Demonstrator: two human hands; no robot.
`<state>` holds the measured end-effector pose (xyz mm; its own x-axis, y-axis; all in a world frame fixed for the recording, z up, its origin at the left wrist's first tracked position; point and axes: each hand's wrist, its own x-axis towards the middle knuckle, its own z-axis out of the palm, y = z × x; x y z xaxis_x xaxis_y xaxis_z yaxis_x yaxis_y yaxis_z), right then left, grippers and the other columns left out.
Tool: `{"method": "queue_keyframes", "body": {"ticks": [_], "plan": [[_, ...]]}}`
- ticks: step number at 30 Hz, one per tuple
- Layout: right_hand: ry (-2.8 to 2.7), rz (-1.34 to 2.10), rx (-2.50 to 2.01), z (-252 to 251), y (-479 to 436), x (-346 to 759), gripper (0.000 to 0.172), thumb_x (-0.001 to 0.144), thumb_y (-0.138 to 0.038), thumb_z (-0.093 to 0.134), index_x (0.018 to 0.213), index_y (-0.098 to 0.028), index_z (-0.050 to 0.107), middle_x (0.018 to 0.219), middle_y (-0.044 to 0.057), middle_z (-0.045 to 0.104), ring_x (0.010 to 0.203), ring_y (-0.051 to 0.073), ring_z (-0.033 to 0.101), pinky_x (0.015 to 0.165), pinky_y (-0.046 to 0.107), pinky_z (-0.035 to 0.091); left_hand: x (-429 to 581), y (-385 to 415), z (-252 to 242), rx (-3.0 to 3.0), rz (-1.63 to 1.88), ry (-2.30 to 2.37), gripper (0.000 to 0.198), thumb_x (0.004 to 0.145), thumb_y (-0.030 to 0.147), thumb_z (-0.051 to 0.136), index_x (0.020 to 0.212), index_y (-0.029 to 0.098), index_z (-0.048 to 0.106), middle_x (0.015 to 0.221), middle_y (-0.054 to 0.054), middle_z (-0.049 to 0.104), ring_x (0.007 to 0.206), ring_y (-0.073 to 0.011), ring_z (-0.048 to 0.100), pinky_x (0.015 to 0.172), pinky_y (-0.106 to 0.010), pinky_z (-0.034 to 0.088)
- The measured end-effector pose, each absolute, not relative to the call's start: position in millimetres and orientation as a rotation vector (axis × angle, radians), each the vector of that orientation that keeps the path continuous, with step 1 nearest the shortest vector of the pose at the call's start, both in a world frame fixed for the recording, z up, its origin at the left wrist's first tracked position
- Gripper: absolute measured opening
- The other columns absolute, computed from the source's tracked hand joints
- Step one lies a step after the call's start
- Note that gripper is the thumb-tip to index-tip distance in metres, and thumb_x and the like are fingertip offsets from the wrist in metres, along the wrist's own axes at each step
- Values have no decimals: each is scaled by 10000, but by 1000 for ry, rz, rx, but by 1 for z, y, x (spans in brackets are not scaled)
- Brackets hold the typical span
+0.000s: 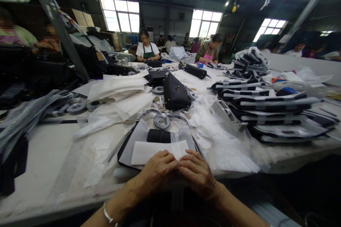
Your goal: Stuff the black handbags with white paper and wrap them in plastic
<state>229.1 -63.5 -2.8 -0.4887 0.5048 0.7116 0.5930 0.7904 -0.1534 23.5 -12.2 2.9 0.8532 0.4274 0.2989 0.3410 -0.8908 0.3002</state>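
A black bag (123, 155) lies flat at the table's front edge, with a translucent sheet (128, 151) and a folded white sheet (149, 152) on top. A small black piece (159, 135) rests above the white sheet. One translucent strip (175, 145) runs over the stack and hangs below the near edge. My left hand (161, 166) curls over that edge, fingertips beside the strip. Meeting it from the other side, my right hand (198, 172) has its fingers bent over the same edge. Both thumbs are hidden. Behind the stack lies a wrapped, coiled strap (162, 121).
A black handbag (176, 92) stands farther back. White sheets (119, 92) are heaped at left, and wrapped bags (277, 113) are stacked at right. Clear plastic film (229, 152) covers the table beside my right hand. Several people work across the table (53, 170).
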Motion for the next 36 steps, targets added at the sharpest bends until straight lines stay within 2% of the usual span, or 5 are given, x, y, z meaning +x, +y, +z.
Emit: {"method": "queue_keyframes", "body": {"ticks": [11, 16, 20, 30, 36], "plan": [[-2402, -240, -766, 2, -109, 254, 346, 1006, -128, 442, 1314, -152, 598, 1200, 90, 720, 1269, 230, 576, 1128, 464, 439, 21, -16, -9, 2728, 652, 625, 91, 970, 156, 530, 945, 211, 597, 900, -7, 633, 893, -186, 534, 894, -320, 428], [-2447, -423, -889, -37, -116, 242, 391, 1059, -187, 308, 1296, -187, 618, 1216, 70, 705, 1187, 212, 594, 976, 367, 492, 22, -15, -11, 2759, 649, 609, 88, 959, 161, 542, 917, 215, 596, 883, -1, 622, 859, -183, 524, 864, -324, 421], [-2197, -377, -947, -54, -103, 220, 397, 1060, -188, 291, 1065, -181, 687, 960, 67, 730, 924, 205, 624, 825, 364, 447, 22, -14, -12, 2766, 668, 624, 73, 947, 158, 566, 920, 218, 596, 884, 3, 622, 864, -185, 514, 849, -317, 418], [-2156, -211, -958, -16, -109, 198, 426, 1025, -128, 260, 792, -191, 611, 600, 11, 532, 610, 171, 478, 671, 355, 299, 28, -18, -17, 2793, 759, 669, 116, 913, 130, 553, 828, 209, 563, 800, 6, 600, 778, -168, 512, 829, -312, 438], [-2234, -177, -869, 9, -93, 207, 289, 1027, -151, 348, 996, -167, 635, 993, 88, 702, 1024, 230, 618, 930, 387, 422, 25, -25, -11, 2750, 815, 698, 84, 884, 133, 562, 870, 214, 578, 835, -7, 635, 887, -185, 576, 886, -337, 459]]}}
